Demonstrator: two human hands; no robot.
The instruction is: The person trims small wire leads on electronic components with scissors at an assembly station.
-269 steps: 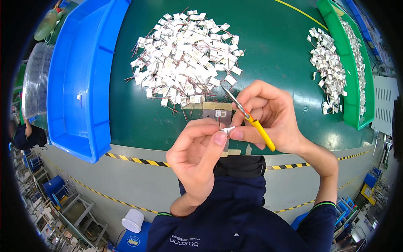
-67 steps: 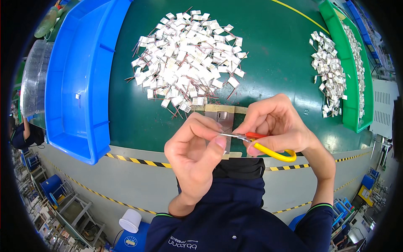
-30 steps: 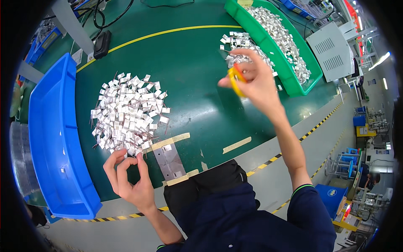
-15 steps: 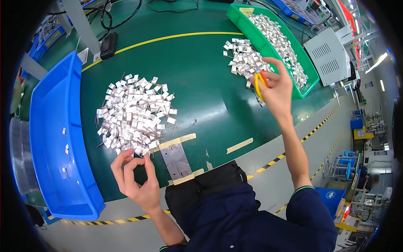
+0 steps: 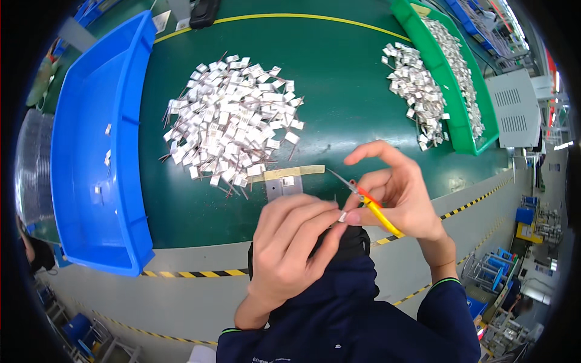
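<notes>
My left hand [image 5: 293, 248] is closed in a pinch on a small white block-shaped part [image 5: 342, 216], in front of the bench edge. Close beside it, my right hand [image 5: 396, 196] grips a slim pointed tool with yellow and red handles [image 5: 378, 213]. Its thin metal tip sticks out to the upper left. The right thumb meets the left fingertips at the white part, most of which the fingers hide. Beyond the left hand lies a large heap of white parts with thin brown leads [image 5: 233, 118]. A smaller heap of similar parts [image 5: 417, 91] is at the right.
A long blue bin [image 5: 130, 139] on the left holds a few white parts. At the far right, a green bin [image 5: 451, 100] full of parts stands before a grey vented box [image 5: 513, 109]. A metal plate [image 5: 276, 189] is taped at the front edge of the green bench [image 5: 339, 78].
My left hand has left the front of the large heap with a white part. My right hand has come from the smaller heap, tool in its grip, to meet it. The view has shifted.
</notes>
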